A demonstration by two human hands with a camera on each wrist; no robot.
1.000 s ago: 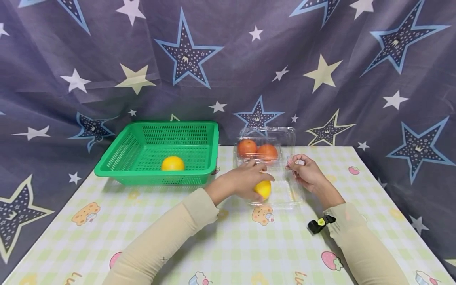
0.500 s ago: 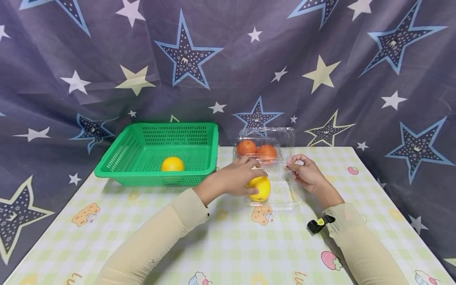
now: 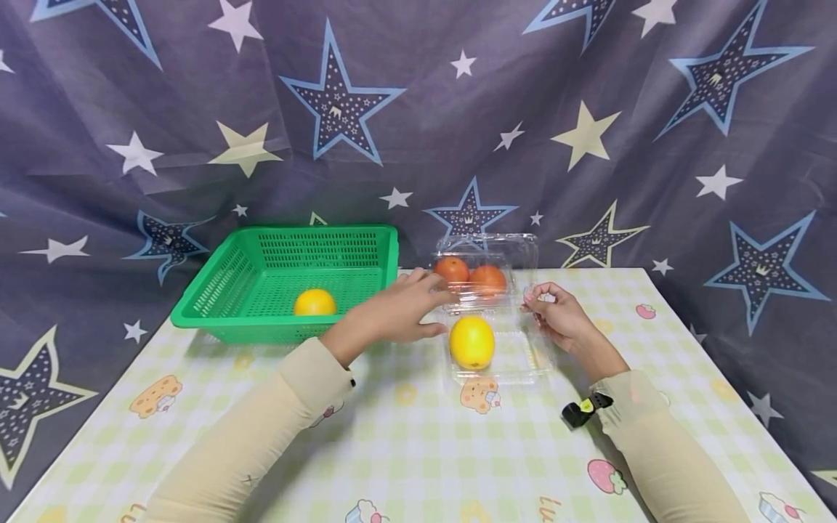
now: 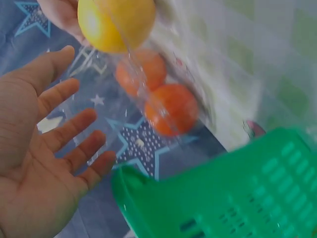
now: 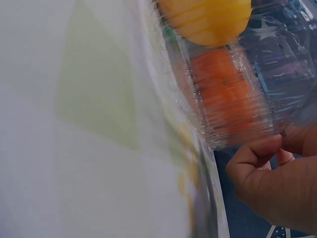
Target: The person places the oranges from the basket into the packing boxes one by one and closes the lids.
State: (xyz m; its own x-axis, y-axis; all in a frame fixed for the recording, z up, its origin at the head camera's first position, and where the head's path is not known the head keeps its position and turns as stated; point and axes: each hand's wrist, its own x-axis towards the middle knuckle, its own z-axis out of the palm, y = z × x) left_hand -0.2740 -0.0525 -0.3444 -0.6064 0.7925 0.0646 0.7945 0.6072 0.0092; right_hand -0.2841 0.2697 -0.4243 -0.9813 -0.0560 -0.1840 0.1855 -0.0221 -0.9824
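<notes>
A yellow orange (image 3: 472, 342) sits in the left part of a clear plastic clamshell box (image 3: 523, 356) on the table. My left hand (image 3: 407, 309) is just left of the orange, apart from it, and holds nothing; its fingers are spread in the left wrist view (image 4: 59, 134). My right hand (image 3: 564, 319) pinches the clear plastic at the box's right rear edge with thumb and finger, also seen in the right wrist view. Two red-orange round fruits (image 3: 487, 281) lie in clear plastic just behind.
At the left stands a green slotted basket (image 3: 281, 319) with another yellow orange (image 3: 315, 302) inside. A checked cloth (image 3: 418, 450) covers the table. A starry curtain (image 3: 405, 87) hangs behind the table's far edge. A black strap (image 3: 587, 410) is at the right wrist.
My left hand has let go of the orange and drawn back to the left, its fingers spreading. The orange has shifted slightly left within the box. My right hand keeps its pinch.
</notes>
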